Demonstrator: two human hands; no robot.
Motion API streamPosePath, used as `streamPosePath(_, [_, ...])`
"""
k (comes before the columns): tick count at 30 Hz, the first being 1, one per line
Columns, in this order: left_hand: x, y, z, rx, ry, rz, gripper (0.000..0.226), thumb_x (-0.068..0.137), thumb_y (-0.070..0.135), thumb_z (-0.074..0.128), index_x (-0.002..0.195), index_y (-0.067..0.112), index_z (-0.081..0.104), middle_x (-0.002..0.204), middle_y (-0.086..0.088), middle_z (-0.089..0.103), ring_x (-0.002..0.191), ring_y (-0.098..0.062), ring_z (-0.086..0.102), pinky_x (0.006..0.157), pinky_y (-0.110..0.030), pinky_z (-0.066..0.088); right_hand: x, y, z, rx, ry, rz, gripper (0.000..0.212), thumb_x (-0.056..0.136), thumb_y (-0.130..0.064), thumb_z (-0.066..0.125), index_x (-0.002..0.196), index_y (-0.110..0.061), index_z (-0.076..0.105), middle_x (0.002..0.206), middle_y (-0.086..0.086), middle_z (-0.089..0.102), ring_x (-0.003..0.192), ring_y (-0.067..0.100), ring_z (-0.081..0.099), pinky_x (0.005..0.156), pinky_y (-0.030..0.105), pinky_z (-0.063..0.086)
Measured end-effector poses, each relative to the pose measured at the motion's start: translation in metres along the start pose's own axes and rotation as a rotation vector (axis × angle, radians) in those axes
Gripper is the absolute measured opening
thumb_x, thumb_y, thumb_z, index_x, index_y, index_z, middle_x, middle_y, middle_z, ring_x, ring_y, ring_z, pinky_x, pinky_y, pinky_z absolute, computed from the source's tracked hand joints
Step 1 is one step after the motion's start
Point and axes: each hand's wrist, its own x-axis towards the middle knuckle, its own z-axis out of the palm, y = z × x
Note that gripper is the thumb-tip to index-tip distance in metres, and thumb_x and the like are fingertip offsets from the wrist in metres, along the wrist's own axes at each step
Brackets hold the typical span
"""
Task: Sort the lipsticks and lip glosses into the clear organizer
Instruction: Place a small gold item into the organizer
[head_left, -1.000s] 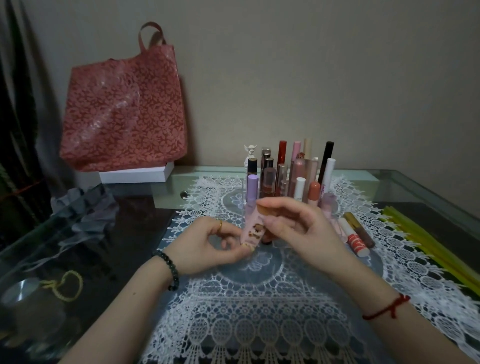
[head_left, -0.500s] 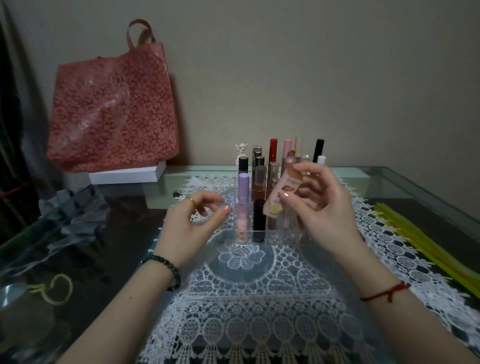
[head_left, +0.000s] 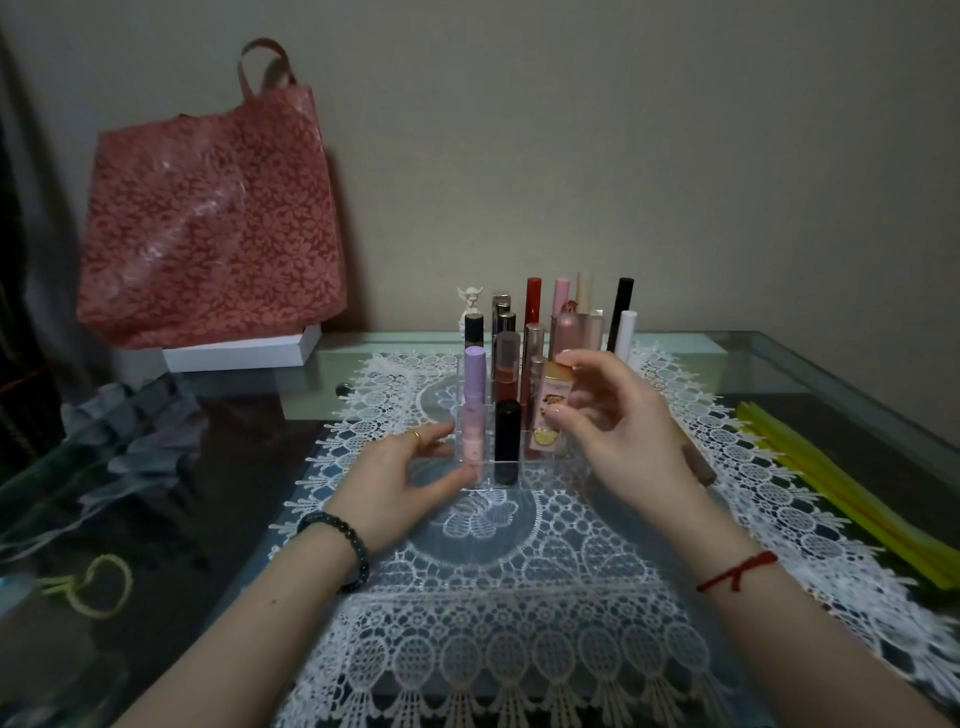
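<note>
Pinching a pink lip gloss (head_left: 551, 410) over the clear organizer (head_left: 511, 480), right hand (head_left: 618, 431); left hand (head_left: 402, 483) spread.

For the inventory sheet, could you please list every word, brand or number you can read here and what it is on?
No text can be read.
Pink tube in the right hand: a printed picture, any lettering too blurred.
Tubes in the clear organizer: labels too small and dim.
Red bag: floral pattern only.
</note>
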Motion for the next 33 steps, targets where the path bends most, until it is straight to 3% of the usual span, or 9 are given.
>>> streamPosePath(10, [0.003,-0.007,0.002,0.006,0.022,0.002,0.065,0.070,0.050,0.063,0.127,0.023,0.047,0.106,0.014,0.062,0.090,0.012,0.050,0.082,-0.007,0.036,-0.001,0.001,0.002,0.005,0.017,0.000,0.043,0.075,-0.004,0.068,0.104,-0.034,0.055,0.083,-0.008,0.059,0.073,-0.008,0.055,0.063,0.003,0.045])
streamPosePath(14, [0.004,-0.008,0.002,0.009,0.022,-0.005,0.063,0.071,0.048,0.064,0.127,0.025,0.047,0.100,0.020,0.060,0.083,0.019,0.047,0.068,0.005,0.034,-0.002,0.003,0.006,-0.041,-0.019,0.025,0.043,0.074,-0.007,0.068,0.103,-0.036,0.055,0.082,-0.009,0.059,0.074,0.000,0.058,0.065,0.007,0.048])
streamPosePath(18, [0.004,-0.009,0.002,0.023,0.021,-0.002,0.061,0.073,0.047,0.063,0.127,0.024,0.047,0.103,0.019,0.060,0.081,0.025,0.043,0.073,0.004,0.031,-0.003,0.004,0.008,-0.128,-0.057,0.025,0.042,0.075,-0.011,0.069,0.105,-0.036,0.054,0.084,-0.011,0.059,0.078,0.003,0.057,0.066,0.014,0.049])
streamPosePath(23, [0.003,-0.006,0.003,0.011,0.010,-0.010,0.060,0.074,0.044,0.062,0.128,0.024,0.047,0.105,0.018,0.061,0.088,0.014,0.049,0.085,-0.013,0.039,-0.004,0.006,0.008,-0.129,-0.072,0.035,0.042,0.076,-0.009,0.068,0.104,-0.037,0.052,0.084,-0.008,0.058,0.078,0.004,0.057,0.065,0.012,0.048])
streamPosePath(33, [0.004,-0.007,0.002,0.011,0.023,0.020,0.056,0.077,0.042,0.062,0.127,0.024,0.047,0.104,0.018,0.061,0.089,0.014,0.048,0.078,-0.002,0.034,-0.004,0.017,0.012,-0.149,-0.067,0.049,0.043,0.075,-0.011,0.070,0.111,-0.029,0.056,0.083,-0.009,0.057,0.075,0.001,0.056,0.063,0.013,0.045])
